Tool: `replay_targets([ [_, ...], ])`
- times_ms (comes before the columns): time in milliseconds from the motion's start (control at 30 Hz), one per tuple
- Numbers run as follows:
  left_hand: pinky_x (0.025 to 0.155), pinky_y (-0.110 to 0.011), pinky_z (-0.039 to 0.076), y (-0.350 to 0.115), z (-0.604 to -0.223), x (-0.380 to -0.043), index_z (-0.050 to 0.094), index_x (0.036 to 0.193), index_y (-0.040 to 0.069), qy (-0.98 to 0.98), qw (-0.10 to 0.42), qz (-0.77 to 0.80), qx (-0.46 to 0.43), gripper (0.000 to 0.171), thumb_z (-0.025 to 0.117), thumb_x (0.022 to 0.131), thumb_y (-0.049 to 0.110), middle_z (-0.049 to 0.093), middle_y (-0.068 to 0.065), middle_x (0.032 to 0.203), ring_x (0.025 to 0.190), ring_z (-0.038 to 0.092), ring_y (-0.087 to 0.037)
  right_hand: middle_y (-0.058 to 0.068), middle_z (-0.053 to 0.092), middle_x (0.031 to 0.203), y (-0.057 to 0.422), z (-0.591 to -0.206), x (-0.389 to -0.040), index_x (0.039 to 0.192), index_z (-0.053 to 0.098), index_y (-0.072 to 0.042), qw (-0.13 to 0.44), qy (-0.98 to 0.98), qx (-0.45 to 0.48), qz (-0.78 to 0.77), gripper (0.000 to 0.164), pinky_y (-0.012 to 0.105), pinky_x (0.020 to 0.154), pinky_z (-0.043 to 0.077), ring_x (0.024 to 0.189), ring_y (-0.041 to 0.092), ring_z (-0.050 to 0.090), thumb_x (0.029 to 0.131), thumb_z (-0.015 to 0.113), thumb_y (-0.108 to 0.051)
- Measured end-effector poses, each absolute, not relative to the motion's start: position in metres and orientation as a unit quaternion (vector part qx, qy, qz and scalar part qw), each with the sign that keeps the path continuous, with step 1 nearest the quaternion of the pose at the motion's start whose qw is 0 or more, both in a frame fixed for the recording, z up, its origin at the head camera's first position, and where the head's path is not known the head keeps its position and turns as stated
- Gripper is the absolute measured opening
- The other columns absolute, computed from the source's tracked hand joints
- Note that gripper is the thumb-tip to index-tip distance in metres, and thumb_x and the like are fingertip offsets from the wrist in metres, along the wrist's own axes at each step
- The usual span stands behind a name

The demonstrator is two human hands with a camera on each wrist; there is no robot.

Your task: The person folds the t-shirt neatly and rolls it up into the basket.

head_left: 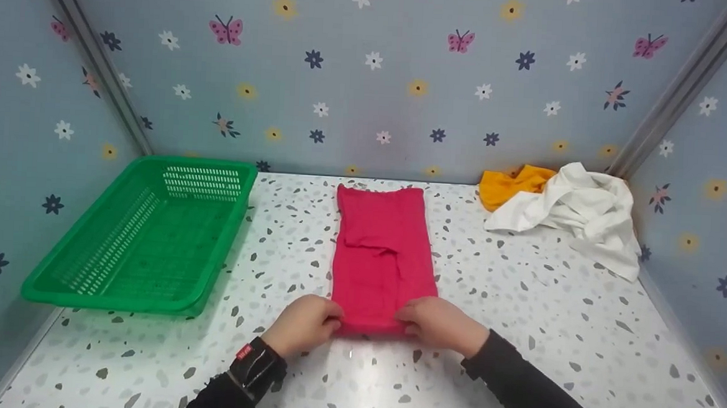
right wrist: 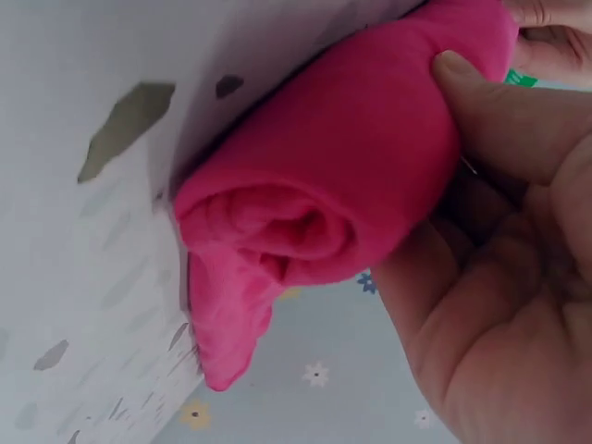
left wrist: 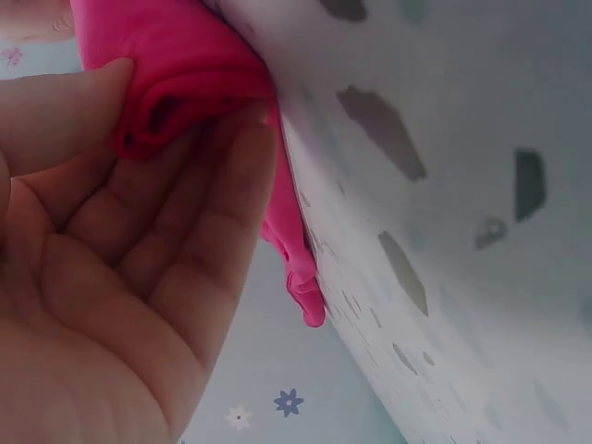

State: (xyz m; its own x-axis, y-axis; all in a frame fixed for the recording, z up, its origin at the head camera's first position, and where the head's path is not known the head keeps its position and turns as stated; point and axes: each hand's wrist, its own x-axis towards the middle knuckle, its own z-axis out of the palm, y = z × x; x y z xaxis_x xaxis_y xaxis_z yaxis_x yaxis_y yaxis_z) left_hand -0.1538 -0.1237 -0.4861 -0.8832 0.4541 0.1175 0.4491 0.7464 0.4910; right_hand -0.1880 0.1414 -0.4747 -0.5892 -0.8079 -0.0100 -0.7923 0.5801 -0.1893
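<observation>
A pink folded garment (head_left: 366, 279) lies as a long strip on the speckled tabletop, its length running away from me. Its near end is turned over into a small roll, whose spiral layers show in both wrist views. My left hand (head_left: 304, 326) pinches the left end of this roll (left wrist: 185, 83), thumb on the outside and fingers behind it. On the other side, my right hand (head_left: 444, 325) grips the roll's right part (right wrist: 314, 148) with the thumb pressed on top. The far part of the garment lies flat, with a loose folded edge across its middle.
A green perforated plastic basket (head_left: 210, 277) stands at the left. At the back right, a crumpled white cloth (head_left: 594, 203) lies against an orange cloth (head_left: 514, 184). Patterned panels (head_left: 376, 74) enclose the tabletop (head_left: 518, 336) at the back and both sides.
</observation>
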Motion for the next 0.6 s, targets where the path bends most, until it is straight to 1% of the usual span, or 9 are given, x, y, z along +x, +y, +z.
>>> replay_targets([
  [133, 0.067, -0.028, 0.047, -0.124, -0.485, -0.159, 0.071, 0.083, 0.014, 0.935, 0.018, 0.276, 0.222, 0.008, 0.065, 0.081, 0.009, 0.061, 0.010, 0.072, 0.069, 0.056, -0.007, -0.008, 0.052, 0.071, 0.141, -0.474, -0.196, 0.093, 0.066, -0.014, 0.076, 0.890, -0.439, -0.098, 0.014, 0.025, 0.066, 0.046, 0.066, 0.008, 0.049, 0.081, 0.066, -0.007],
  [267, 0.067, -0.029, 0.047, -0.122, -0.485, -0.167, 0.070, 0.083, 0.013, 0.939, 0.030, 0.277, 0.203, 0.006, 0.065, 0.081, 0.010, 0.061, 0.009, 0.073, 0.069, 0.056, -0.009, -0.008, 0.051, 0.071, 0.141, -0.473, -0.203, 0.092, 0.065, -0.014, 0.096, 0.892, -0.427, -0.111, 0.012, 0.026, 0.067, 0.045, 0.066, 0.009, 0.048, 0.082, 0.065, -0.007],
  [367, 0.065, -0.029, 0.046, -0.121, -0.485, -0.172, 0.068, 0.081, 0.013, 0.940, 0.047, 0.286, 0.182, 0.005, 0.064, 0.082, 0.011, 0.059, 0.008, 0.072, 0.068, 0.054, -0.011, -0.007, 0.048, 0.068, 0.141, -0.474, -0.208, 0.086, 0.062, -0.013, 0.098, 0.891, -0.427, -0.116, 0.008, 0.026, 0.065, 0.043, 0.065, 0.010, 0.046, 0.083, 0.063, -0.005],
  [467, 0.064, -0.028, 0.044, -0.120, -0.486, -0.177, 0.067, 0.081, 0.013, 0.940, 0.065, 0.295, 0.156, 0.004, 0.064, 0.083, 0.011, 0.057, 0.007, 0.071, 0.066, 0.052, -0.012, -0.007, 0.046, 0.067, 0.140, -0.476, -0.212, 0.081, 0.060, -0.013, 0.098, 0.893, -0.423, -0.120, 0.009, 0.026, 0.064, 0.042, 0.064, 0.011, 0.045, 0.083, 0.063, -0.005],
  [600, 0.062, -0.029, 0.044, -0.118, -0.485, -0.180, 0.066, 0.079, 0.012, 0.941, 0.071, 0.303, 0.133, 0.005, 0.063, 0.082, 0.009, 0.056, 0.005, 0.070, 0.065, 0.051, -0.013, -0.007, 0.047, 0.068, 0.138, -0.479, -0.214, 0.080, 0.059, -0.013, 0.094, 0.901, -0.408, -0.117, 0.009, 0.027, 0.064, 0.044, 0.064, 0.011, 0.046, 0.084, 0.063, -0.005],
])
